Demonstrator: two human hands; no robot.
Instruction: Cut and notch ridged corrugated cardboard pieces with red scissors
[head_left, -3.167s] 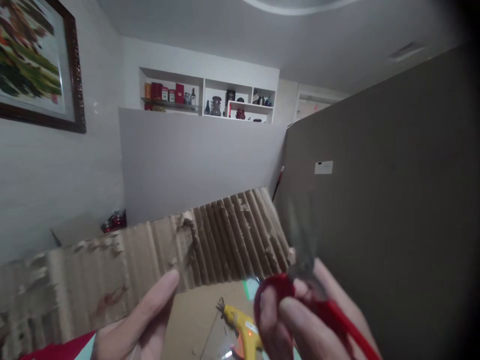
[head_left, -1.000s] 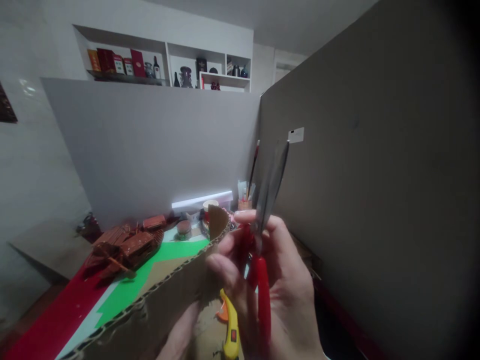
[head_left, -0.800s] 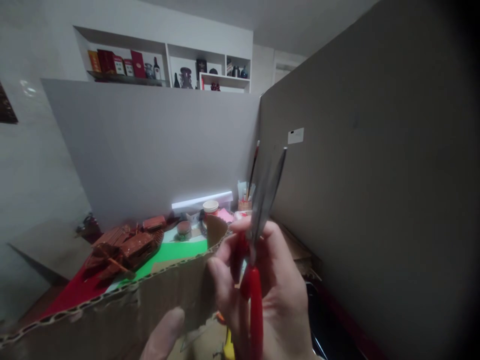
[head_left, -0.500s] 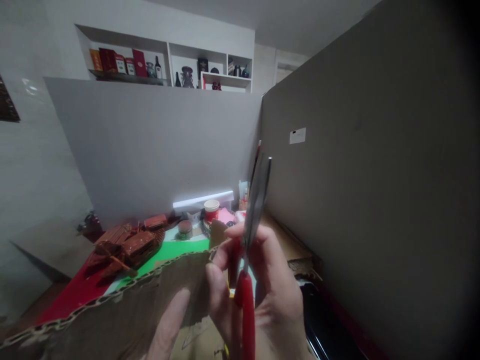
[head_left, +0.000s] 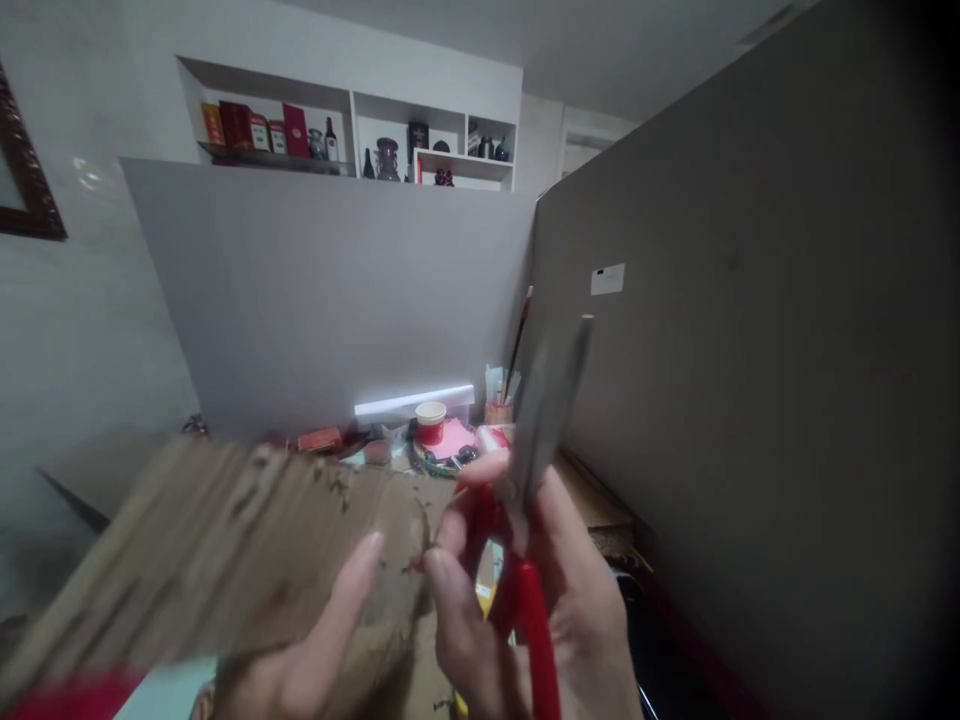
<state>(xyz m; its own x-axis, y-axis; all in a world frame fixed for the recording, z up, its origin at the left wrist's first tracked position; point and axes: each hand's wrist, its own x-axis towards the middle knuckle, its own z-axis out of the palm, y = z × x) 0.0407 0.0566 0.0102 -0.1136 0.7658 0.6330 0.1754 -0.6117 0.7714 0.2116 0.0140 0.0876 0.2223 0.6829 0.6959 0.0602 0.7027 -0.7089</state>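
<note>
A torn-edged piece of brown corrugated cardboard (head_left: 240,550) fills the lower left, tilted and blurred by motion. My left hand (head_left: 315,650) is closed on its lower part, the thumb lying across the face and the other fingers mostly hidden. Scissors with red handles (head_left: 538,640) rest in my right hand (head_left: 581,610), their metal blades pointing up and away from the cardboard. The thumb and a finger of that same hand pinch the cardboard's right edge.
Behind the hands stand a red and white paper cup (head_left: 430,424), pink paper (head_left: 452,443) and a holder of brushes (head_left: 498,400). Grey panels (head_left: 337,290) rise at the back and right. A wall shelf (head_left: 435,125) holds bottles and boxes.
The cardboard has swung up and turned its broad face toward me, covering most of the reddish-brown model boat and green sheet. The scissors have shifted right and lean more to the right.
</note>
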